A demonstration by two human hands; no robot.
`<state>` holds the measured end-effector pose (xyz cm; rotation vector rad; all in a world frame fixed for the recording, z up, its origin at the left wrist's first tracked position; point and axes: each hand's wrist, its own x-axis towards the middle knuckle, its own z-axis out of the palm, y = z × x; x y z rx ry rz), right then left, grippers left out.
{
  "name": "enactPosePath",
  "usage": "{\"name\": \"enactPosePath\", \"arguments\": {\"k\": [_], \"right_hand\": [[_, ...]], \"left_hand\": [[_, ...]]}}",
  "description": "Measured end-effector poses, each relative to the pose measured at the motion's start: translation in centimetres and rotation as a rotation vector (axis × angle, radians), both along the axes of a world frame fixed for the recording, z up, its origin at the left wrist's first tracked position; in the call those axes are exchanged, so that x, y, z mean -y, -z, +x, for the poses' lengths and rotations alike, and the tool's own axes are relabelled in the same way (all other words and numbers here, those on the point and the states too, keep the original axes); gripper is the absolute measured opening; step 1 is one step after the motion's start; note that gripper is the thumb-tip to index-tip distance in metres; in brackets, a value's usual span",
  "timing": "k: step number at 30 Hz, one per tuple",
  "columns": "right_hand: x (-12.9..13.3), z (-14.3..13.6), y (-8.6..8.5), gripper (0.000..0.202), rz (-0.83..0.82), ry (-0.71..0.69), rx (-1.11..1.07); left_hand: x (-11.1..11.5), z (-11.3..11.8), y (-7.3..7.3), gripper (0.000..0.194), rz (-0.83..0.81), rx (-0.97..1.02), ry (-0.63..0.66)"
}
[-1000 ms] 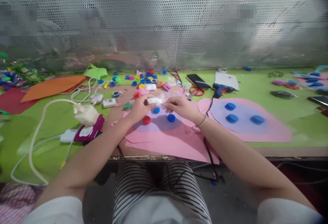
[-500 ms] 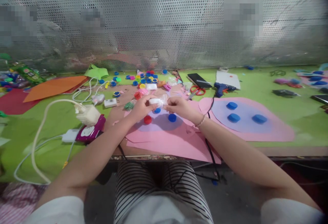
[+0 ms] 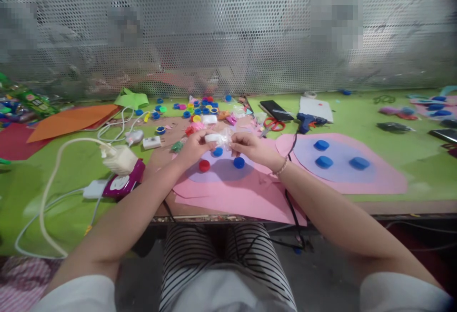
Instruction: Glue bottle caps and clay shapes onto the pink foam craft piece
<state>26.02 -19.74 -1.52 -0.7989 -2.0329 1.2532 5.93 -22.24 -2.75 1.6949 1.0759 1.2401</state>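
Observation:
A small white item partly in clear plastic (image 3: pixel 218 139) is pinched between both hands; its exact kind is hard to make out. My left hand (image 3: pixel 193 149) grips its left end with thumb and fingers. At the other end, the fingertips of my right hand (image 3: pixel 250 149) are closed on the clear plastic. Just below them, a red cap (image 3: pixel 204 165) and two blue caps, one of them a blue cap (image 3: pixel 239 162) near my right hand, lie on lilac paper (image 3: pixel 221 174) over a pink sheet (image 3: pixel 246 202).
Right of my hands, several blue caps sit on another pink and lilac cutout (image 3: pixel 385 179). A glue gun (image 3: pixel 309 121), scissors (image 3: pixel 274 124) and a phone (image 3: pixel 274 111) lie behind. To the left are a purple power strip (image 3: pixel 123 183), cables and orange paper (image 3: pixel 71 121).
Both hands stay at about the same spot with the white item between them. The item has turned slightly in the fingers, and the whole view has shifted a little.

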Motion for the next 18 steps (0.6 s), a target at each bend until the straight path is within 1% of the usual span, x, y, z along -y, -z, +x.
{"name": "enactPosePath", "arguments": {"k": [5,7,12,18], "right_hand": [[-0.11,0.37,-0.16,0.017,-0.034,-0.103,-0.082],[-0.09,0.44,-0.23,0.017,-0.053,-0.124,-0.11],[0.1,0.41,-0.4,0.015,-0.058,-0.123,-0.118],[0.2,0.39,-0.46,0.016,-0.061,-0.09,-0.109]], "left_hand": [[-0.16,-0.13,0.19,0.021,-0.039,0.058,0.056],[-0.12,-0.1,0.17,0.02,-0.054,0.084,0.062],[-0.06,-0.08,0.19,0.02,-0.077,0.11,0.06],[-0.24,-0.16,0.44,0.021,-0.088,0.114,0.086]]}}
